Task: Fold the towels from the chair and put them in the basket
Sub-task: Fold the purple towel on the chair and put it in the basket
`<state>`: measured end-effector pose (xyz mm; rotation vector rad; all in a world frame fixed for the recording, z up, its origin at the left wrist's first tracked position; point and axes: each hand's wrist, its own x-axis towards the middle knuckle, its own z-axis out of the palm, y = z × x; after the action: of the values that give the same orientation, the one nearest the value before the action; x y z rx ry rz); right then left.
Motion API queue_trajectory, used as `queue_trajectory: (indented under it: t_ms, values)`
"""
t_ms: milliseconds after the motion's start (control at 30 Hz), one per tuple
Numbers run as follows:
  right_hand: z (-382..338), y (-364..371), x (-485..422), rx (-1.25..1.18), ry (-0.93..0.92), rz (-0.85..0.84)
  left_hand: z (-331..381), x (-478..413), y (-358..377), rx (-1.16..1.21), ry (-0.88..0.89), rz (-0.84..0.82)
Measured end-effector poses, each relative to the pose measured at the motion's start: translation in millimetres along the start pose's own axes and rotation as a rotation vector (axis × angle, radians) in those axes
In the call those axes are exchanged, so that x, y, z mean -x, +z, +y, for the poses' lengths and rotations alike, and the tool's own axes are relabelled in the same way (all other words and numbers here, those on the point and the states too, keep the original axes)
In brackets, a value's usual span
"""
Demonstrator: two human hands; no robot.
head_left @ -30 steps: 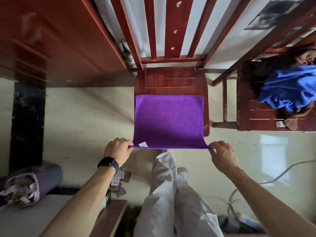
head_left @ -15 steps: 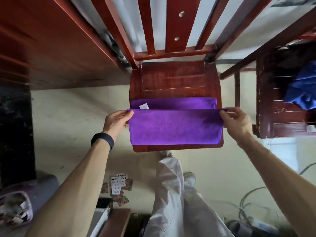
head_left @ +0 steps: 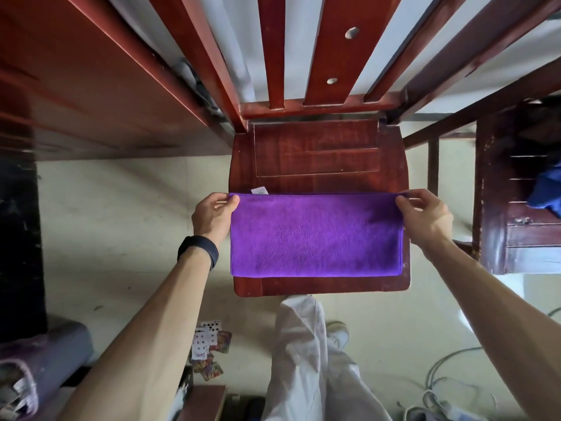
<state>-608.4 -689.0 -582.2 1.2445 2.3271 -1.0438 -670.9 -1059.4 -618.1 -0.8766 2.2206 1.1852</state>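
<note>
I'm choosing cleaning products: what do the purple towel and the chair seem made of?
Purple towel: probably microfibre, matte; its surface shows a short fuzzy nap and a stitched hem. Chair: wood with glossy reddish-brown varnish; grain lines and sheen show on the seat.

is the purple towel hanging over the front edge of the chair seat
No, the purple towel lies wholly on the chair seat, with bare wood showing in front of its near edge.
</note>
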Motion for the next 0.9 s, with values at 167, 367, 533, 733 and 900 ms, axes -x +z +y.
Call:
queue_trajectory:
  t_ms: [167, 367, 533, 733, 900]
  values:
    - [3.5, 12.1, -7.6, 0.046, 0.010, 0.033, 4.6, -0.1, 9.5, -0.170, 0.043, 0.080]
    - [2.7, 19.1, -5.6, 0.089, -0.018, 0.064, 5.0, 5.6, 16.1, -0.383, 0.124, 0.153]
    - [9.4, 26.6, -7.8, 0.081, -0.053, 0.094, 0.0, 13.7, 29.3, -0.538, 0.303, 0.259]
    - [25.1, 30.1, 4.7, 0.003, -0.054, 0.233, -13.6, 31.4, 37.5, -0.641, 0.481, 0.394]
    - [50.2, 49.6, 49.0, 0.291, -0.495, 0.283, -37.8, 60.1, 57.8, -0.759, 0.717, 0.258]
